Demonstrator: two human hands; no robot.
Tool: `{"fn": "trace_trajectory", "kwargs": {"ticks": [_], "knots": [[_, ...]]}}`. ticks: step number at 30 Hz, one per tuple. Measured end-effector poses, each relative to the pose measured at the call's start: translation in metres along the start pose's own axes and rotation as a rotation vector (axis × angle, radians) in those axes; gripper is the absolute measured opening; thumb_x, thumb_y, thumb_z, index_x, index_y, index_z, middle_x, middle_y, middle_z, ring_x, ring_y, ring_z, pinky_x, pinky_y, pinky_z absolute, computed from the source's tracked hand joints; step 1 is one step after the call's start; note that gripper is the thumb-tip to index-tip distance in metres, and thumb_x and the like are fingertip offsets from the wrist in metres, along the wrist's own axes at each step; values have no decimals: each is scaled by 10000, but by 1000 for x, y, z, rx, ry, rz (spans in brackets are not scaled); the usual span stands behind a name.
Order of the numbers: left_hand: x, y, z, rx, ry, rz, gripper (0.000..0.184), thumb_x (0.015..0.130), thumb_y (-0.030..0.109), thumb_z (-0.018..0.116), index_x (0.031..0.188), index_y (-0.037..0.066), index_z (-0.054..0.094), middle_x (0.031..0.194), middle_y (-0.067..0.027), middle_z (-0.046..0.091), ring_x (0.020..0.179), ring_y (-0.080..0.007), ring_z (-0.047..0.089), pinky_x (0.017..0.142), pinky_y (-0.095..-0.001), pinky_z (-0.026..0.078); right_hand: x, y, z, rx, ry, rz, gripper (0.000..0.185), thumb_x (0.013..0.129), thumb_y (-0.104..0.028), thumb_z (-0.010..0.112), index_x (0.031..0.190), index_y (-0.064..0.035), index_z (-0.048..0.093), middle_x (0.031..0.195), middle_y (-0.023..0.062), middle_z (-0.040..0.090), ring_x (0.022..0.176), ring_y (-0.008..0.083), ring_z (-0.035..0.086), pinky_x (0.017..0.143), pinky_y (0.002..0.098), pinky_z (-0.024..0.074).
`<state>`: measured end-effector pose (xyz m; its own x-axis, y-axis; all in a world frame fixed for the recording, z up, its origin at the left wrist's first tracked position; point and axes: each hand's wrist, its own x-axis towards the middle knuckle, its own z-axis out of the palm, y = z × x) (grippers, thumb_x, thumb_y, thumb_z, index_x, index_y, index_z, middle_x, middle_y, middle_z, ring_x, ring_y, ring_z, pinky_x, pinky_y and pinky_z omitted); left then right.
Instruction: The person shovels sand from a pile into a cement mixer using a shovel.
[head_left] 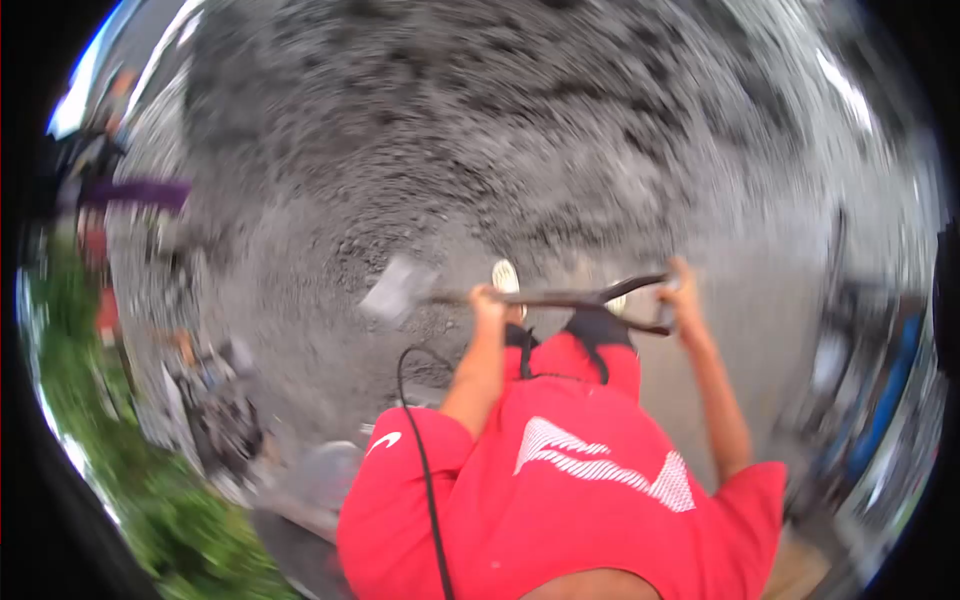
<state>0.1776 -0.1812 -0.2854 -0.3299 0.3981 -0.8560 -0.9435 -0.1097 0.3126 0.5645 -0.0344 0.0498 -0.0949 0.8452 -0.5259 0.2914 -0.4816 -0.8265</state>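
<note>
A shovel (550,299) lies across the front of my body, its pale, motion-smeared blade (399,290) out to the left. My left hand (487,302) is closed round the shaft close to the blade. At the other end, my right hand (681,296) grips the crossbar of the forked handle (640,290). Grey gravel or sand lies around the blade; blur hides whether the blade carries any or touches the ground.
A large grey gravel heap (430,100) spreads ahead. My light shoe (506,276) stands behind the shaft. A black cable (426,470) hangs down my shirt. Blurred clutter (230,420) and green plants (170,520) lie left; a blue object (885,400) is far right.
</note>
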Motion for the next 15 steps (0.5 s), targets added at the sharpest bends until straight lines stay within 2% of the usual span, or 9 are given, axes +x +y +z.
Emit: {"fn": "trace_trajectory", "kwargs": {"ticks": [2,3,4,5,8,9,11,12,15], "knots": [[-73,-116,99,277,-7,-147,126,650,227,512,602,122,461,598,-55,502,599,-218,481,655,-391,440,-74,-12,-78,-57,221,43,610,727,-101,570,1305,-77,380,1120,110,457,948,174,470,829,283,410],[-82,-164,123,74,-102,-345,146,674,222,501,574,134,441,550,-37,469,536,-207,458,590,-365,429,-110,-37,-99,-127,314,73,599,729,-96,552,1302,-70,383,1097,90,461,922,149,454,843,259,395],[-97,-203,153,77,-56,-510,168,678,209,502,552,137,418,501,-25,430,466,-200,422,515,-356,409,-141,-47,-115,-185,440,42,574,731,-95,537,1289,-70,405,1111,98,471,949,172,468,870,278,386],[-138,-233,187,198,-103,-471,167,684,190,507,554,141,416,478,-16,400,434,-194,405,469,-342,397,-173,-51,-127,-246,559,3,552,734,-93,523,1277,-71,428,1125,105,481,977,195,482,898,297,377],[-181,-297,234,355,-146,-623,166,668,147,537,561,128,411,501,-15,418,447,-188,417,482,-332,417,-236,-81,-131,-875,672,-234,485,745,-153,497,1219,-52,493,1201,127,470,1070,273,484,948,364,354],[-190,-308,247,367,-221,-671,168,670,145,533,560,123,408,507,-12,423,452,-183,424,486,-325,421,-245,-88,-122,-754,687,-333,394,743,-225,472,1053,-13,593,1115,152,544,1070,346,506,960,433,349],[-212,-316,268,355,-289,-807,176,677,132,525,553,115,402,511,-9,426,459,-172,436,499,-314,427,-269,-89,-122,-777,531,-412,351,743,-268,450,870,8,627,893,136,613,953,339,567,916,451,393],[-219,-314,282,326,-294,-885,182,680,122,522,547,111,399,509,-9,425,462,-167,440,509,-310,430,-264,-107,-110,-840,617,-533,298,741,-259,443,702,-10,603,677,123,596,775,321,599,828,472,444],[-228,-307,305,352,-295,-929,197,689,93,513,536,109,390,509,-2,430,464,-151,441,526,-303,436,-262,-134,-101,-683,680,-612,277,739,-241,441,650,-19,581,644,129,582,655,289,577,757,466,470]]}}
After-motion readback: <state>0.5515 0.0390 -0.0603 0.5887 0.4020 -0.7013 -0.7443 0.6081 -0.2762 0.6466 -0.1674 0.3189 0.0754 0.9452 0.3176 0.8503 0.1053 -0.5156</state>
